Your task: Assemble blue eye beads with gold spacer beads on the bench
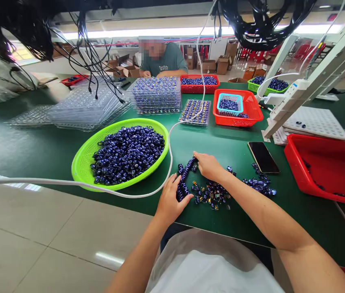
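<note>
Two close rows of small, shiny dark blue ring-like pieces [187, 169] lie on the green table, slanting away from me. My left hand [171, 199] rests along their near left side, thumb spread from the fingers, touching the pieces. At the far end of the longer row, my right hand [207, 165] has its fingertips closed on an end piece, which they partly cover. Below my right wrist spreads a loose pile of blue and gold-coloured pieces [213, 193]. More blue pieces [259, 185] are scattered right of my forearm. A lime green basket [79, 160] full of similar pieces stands to the left.
A white cable [148, 195] crosses before the basket. Behind are stacked clear trays [156, 95], a filled tray [195, 112] and a red basket [254, 108]. Rightward lie a phone [263, 157] and a red bin [328, 162]. A person [172, 59] sits opposite; black cables [90, 61] hang overhead.
</note>
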The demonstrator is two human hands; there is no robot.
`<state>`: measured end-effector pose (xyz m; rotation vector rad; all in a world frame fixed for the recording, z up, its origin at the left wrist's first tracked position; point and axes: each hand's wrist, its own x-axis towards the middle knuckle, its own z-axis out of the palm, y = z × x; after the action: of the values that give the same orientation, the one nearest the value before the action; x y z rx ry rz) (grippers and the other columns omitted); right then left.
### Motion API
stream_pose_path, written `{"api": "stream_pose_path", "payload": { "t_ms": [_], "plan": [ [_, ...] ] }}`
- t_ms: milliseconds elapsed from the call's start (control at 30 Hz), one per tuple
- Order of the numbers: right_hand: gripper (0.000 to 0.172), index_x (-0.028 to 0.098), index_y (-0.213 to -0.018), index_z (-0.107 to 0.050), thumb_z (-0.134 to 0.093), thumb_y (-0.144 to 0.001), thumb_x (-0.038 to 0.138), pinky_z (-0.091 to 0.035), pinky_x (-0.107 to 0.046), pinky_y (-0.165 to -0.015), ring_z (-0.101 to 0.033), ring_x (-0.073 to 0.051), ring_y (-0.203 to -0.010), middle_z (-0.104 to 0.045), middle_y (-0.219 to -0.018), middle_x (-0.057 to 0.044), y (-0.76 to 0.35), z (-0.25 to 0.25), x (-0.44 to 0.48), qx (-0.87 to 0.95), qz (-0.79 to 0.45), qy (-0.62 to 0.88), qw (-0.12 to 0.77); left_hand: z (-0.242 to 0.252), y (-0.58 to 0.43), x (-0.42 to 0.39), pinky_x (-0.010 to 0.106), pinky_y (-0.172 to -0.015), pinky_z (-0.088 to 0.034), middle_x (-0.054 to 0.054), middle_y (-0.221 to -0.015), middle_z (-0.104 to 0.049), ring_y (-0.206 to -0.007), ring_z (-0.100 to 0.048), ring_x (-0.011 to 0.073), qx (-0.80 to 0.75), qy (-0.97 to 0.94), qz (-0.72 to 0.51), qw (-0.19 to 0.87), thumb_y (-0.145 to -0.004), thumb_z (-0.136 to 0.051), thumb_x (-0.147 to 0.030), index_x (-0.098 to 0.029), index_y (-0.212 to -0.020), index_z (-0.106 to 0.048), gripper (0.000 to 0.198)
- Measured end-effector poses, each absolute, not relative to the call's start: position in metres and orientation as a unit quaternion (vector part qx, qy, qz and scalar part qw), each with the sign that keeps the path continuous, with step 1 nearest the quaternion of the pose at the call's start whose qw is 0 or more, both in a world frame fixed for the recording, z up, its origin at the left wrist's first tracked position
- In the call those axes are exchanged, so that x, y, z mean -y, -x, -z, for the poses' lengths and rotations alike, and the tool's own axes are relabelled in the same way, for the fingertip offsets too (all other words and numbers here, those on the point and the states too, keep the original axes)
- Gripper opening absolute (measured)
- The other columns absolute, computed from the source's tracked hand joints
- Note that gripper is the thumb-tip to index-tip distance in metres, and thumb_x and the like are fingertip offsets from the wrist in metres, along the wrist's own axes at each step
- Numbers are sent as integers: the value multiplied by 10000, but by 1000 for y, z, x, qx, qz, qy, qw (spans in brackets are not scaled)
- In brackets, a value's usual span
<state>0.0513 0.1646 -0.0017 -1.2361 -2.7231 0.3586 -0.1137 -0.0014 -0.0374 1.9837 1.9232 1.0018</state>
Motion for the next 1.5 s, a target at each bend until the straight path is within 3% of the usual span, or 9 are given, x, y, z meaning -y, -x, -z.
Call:
{"api": "stream_pose_path", "payload": {
  "t_ms": [100,300,567,800,967,1133,1233,1400,1500],
  "plan": [
    [512,63,-1462,-411,-391,-952,111,-433,-412,-990,-549,-294,-1272,-630,-1334,-200,-61,-1,-151,901,-106,417,58,38,113,1,561,-1143,-393,176,-1472,-497,-1400,-439,344,-649,-672,-342,102,-842,-710,-385,-203,-1412,-457,650],
    [365,115,-1256,-611,-432,-938,105,-419,-400,-914,-598,-295,-1095,-712,-1105,-159,-83,-13,-116,912,-78,400,46,39,113,0,563,-1137,-402,182,-1476,-490,-1397,-438,352,-650,-670,-341,113,-832,-718,-400,-200,-1417,-448,674],
    [498,212,-1323,-576,-468,-882,9,-423,-340,-913,-545,-228,-1159,-624,-1320,-86,-67,-6,-120,941,-82,325,42,37,115,2,582,-1137,-390,206,-1488,-462,-1410,-411,374,-635,-681,-346,115,-792,-744,-491,-185,-1441,-404,794],
    [380,200,-1177,-671,-500,-889,21,-445,-368,-817,-607,-249,-1012,-708,-1129,-96,-84,-15,-109,955,-80,286,13,34,113,3,617,-1150,-344,236,-1540,-375,-1456,-319,413,-612,-721,-310,99,-714,-798,-535,-177,-1483,-343,963],
    [411,197,-1133,-683,-443,-880,-20,-454,-414,-959,-589,-253,-1207,-717,-1194,-74,-119,-22,-87,957,-122,250,79,33,113,2,624,-1136,-357,217,-1546,-380,-1460,-318,413,-615,-722,-299,104,-723,-784,-553,-213,-1498,-325,963],
    [425,174,-1199,-651,-404,-889,21,-474,-398,-1027,-614,-230,-1183,-697,-1222,-92,-170,-23,-96,876,-115,429,185,37,115,1,610,-1139,-364,209,-1542,-398,-1459,-324,401,-617,-723,-293,104,-752,-769,-535,-212,-1490,-347,910],
    [426,134,-1233,-624,-385,-894,33,-494,-389,-1012,-612,-248,-1158,-667,-1231,-128,-190,-18,-119,835,-101,523,136,39,115,-1,602,-1141,-367,202,-1540,-405,-1459,-327,393,-618,-723,-290,105,-765,-755,-540,-210,-1485,-355,887],
    [459,58,-1232,-622,-426,-823,-14,-484,-474,-986,-598,-322,-1112,-635,-1165,-216,-181,-6,-145,837,-110,528,91,37,115,-1,596,-1147,-366,189,-1540,-408,-1463,-322,384,-622,-719,-290,110,-765,-758,-535,-212,-1474,-360,875],
    [438,100,-1194,-651,-441,-825,-8,-499,-430,-965,-604,-295,-1082,-645,-1122,-174,-167,-9,-137,862,-140,482,68,34,115,0,593,-1150,-365,182,-1534,-417,-1462,-328,376,-624,-715,-291,115,-771,-758,-523,-217,-1471,-359,862]
  ]
}}
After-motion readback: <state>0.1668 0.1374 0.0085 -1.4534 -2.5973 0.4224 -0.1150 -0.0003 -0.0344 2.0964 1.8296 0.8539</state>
